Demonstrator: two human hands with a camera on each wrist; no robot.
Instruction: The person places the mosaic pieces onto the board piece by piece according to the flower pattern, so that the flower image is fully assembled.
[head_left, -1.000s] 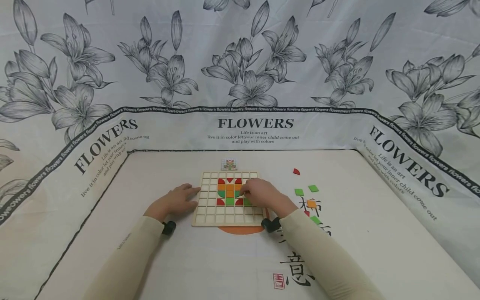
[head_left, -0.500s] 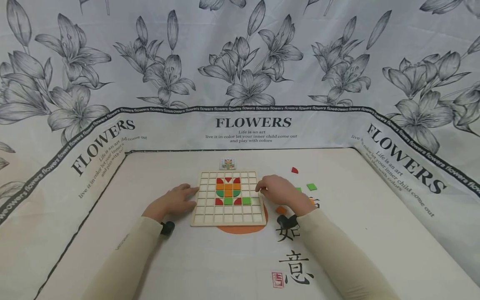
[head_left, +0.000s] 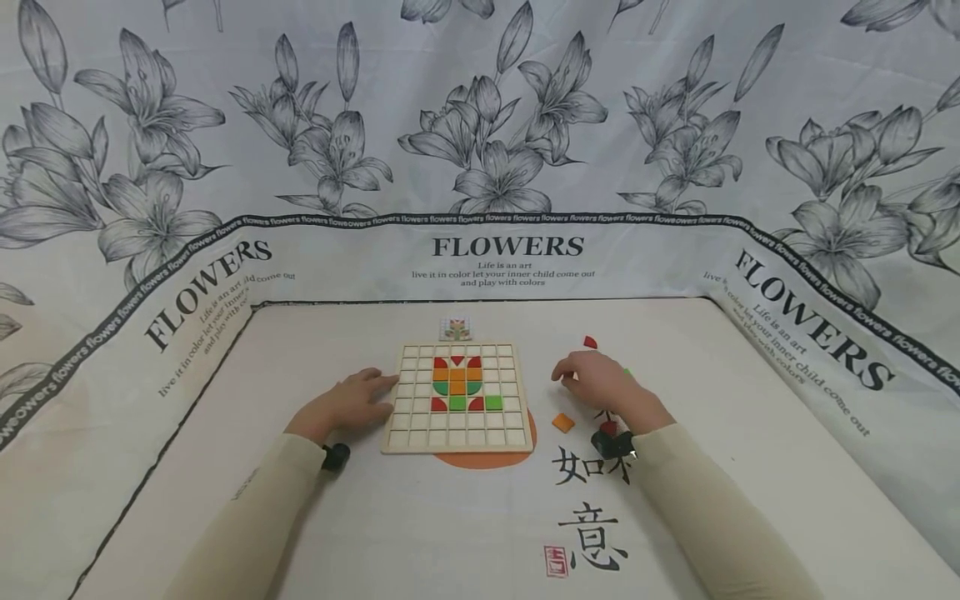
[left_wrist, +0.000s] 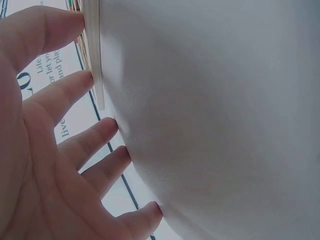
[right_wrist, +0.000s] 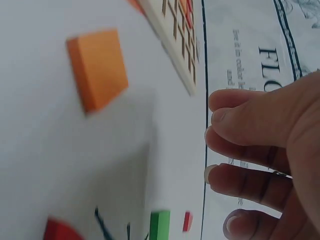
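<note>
A wooden grid board lies mid-table, with red, orange and green tiles forming a tulip-like pattern; one green tile sits at the right end of its lowest coloured row. My left hand rests at the board's left edge, thumb and index fingertip at the rim in the left wrist view and the other fingers spread. To the right of the board, my right hand hovers over the table with loosely bent fingers and nothing visible between them. An orange tile lies below it, near the board's corner.
Behind the board is a small pattern card. Around the right hand lie a red tile, another red piece and a partly hidden green tile. Flower-printed cloth walls the far side.
My right hand has left the board's coloured tiles and moved right, over the loose pieces. The orange tile beside the board has come into view. The left hand stays put.
</note>
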